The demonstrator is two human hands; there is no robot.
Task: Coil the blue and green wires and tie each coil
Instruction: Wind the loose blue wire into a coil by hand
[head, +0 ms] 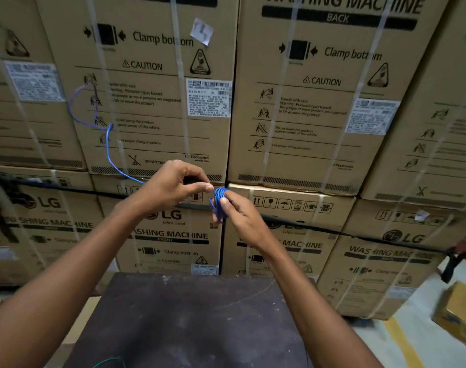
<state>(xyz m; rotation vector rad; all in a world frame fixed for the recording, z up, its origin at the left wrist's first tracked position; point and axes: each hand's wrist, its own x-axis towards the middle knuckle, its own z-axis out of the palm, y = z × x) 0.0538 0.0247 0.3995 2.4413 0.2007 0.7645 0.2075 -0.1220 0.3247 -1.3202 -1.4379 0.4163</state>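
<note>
Raised in front of me, a small tight coil of blue wire (220, 201) is pinched between the thumb and fingers of my right hand (238, 216). My left hand (177, 185) is closed on the wire just left of the coil. The loose tail of the blue wire (110, 152) swings up and to the left from my left hand, blurred at its far end. A short piece of the green wire (108, 362) lies on the dark table (194, 320) near its front edge; the remainder of it is out of view.
A wall of stacked cardboard washing machine boxes (306, 102) with white straps stands right behind the table. A black cord (75, 189) runs across the boxes. A smaller cardboard box (459, 312) sits on the floor at the right.
</note>
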